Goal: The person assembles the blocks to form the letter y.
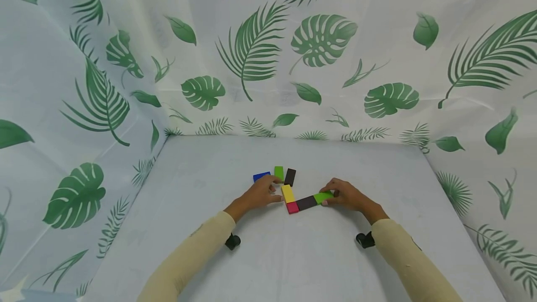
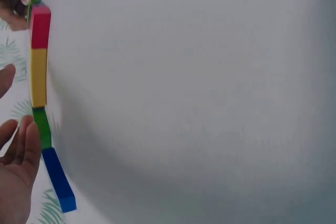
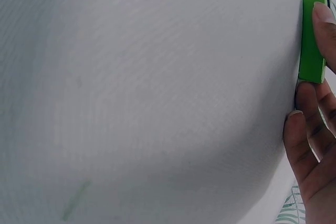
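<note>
In the head view, the blocks sit around the middle of the white table [image 1: 268, 269], well apart from its side edges and from the back edge, where leaf-print cloth [image 1: 251, 59] rises like a wall; open surface lies to both sides. The right hand [image 1: 350, 195] pinches the near green block [image 1: 322, 198] at the end of a bent row of middle dark block [image 1: 306, 203], red block [image 1: 292, 208] and yellow block [image 1: 288, 193]. The left hand [image 1: 262, 192], thumb and fingers parted, partly covers the blue block [image 1: 261, 175] beside the far green block [image 1: 278, 172] and far dark block [image 1: 290, 177]. In the left wrist view, left fingers hover near the far green block; contact cannot be told. In the right wrist view, the right thumb presses the near green block, table spreading widely leftward.
</note>
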Tool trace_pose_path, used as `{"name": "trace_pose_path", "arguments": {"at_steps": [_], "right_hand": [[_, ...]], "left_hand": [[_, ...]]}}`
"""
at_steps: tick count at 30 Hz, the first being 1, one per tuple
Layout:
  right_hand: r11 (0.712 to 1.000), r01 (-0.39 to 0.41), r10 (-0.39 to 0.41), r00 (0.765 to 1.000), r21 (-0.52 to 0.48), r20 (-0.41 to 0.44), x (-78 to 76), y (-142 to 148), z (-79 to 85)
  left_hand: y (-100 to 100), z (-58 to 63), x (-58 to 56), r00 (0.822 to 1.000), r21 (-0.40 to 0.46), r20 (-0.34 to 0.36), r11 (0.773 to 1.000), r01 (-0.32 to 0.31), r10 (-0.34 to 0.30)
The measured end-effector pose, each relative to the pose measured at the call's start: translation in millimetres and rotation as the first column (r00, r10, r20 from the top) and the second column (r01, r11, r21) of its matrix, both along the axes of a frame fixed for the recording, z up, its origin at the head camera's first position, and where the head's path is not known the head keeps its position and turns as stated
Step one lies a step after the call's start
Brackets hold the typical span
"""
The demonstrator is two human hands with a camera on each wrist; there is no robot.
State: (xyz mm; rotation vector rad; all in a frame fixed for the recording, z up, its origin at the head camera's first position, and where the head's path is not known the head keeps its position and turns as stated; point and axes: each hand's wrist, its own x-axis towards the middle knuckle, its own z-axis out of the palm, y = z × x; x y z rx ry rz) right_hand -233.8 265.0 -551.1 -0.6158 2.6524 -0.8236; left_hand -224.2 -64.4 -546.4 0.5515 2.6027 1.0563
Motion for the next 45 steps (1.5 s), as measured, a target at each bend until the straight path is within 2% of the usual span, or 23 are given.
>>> {"name": "trace_pose_path", "arguments": {"at_steps": [5,10,16,24,29,34,37,41,45], "right_hand": [[1.000,-0.010,0.010,1.000,-0.004,-0.009,-1.3,2,-2.3],[1.000,-0.008,0.008,1.000,-0.008,-0.004,-0.8,4,-1.5],[1.000,-0.002,0.002,1.000,-0.011,0.003,-0.5,5,-0.1],[1.000,-0.003,0.003,1.000,-0.009,0.002,1.0,4,0.8],[1.000,-0.008,0.008,1.000,-0.017,0.008,-0.2,6,0.1],[1.000,0.001,-0.001,1.000,-0.022,0.009,-0.8,5,-0.6],[1.000,0.003,-0.002,1.000,-0.031,0.017,-2.1,3,-2.5],[1.000,-0.002,0.003,1.000,-0.024,0.026,-3.5,1,-4.3],[1.000,0.001,0.000,1.000,-0.015,0.026,-3.5,2,-3.1]], "left_hand": [[-6,2.3,-9.7,0.997,0.007,-0.070,1.000,-0.028,0.028],[-9,1.5,-21.2,0.991,-0.036,-0.130,0.999,-0.037,0.032],[-7,-1.2,-33.6,0.985,-0.112,-0.168,0.992,-0.057,0.037],[0,-6.5,-43.1,0.961,-0.182,-0.277,0.982,-0.041,-0.012],[3,-4.5,-47.4,0.946,-0.228,-0.318,0.974,-0.011,-0.064],[8,0.0,-55.2,0.941,-0.310,-0.302,0.949,0.053,-0.152],[9,1.1,-59.8,0.942,-0.373,-0.273,0.924,0.083,-0.195],[10,3.1,-62.9,0.949,-0.420,-0.227,0.901,0.106,-0.218],[11,3.9,-64.9,0.955,-0.417,-0.194,0.900,0.126,-0.224]]}}
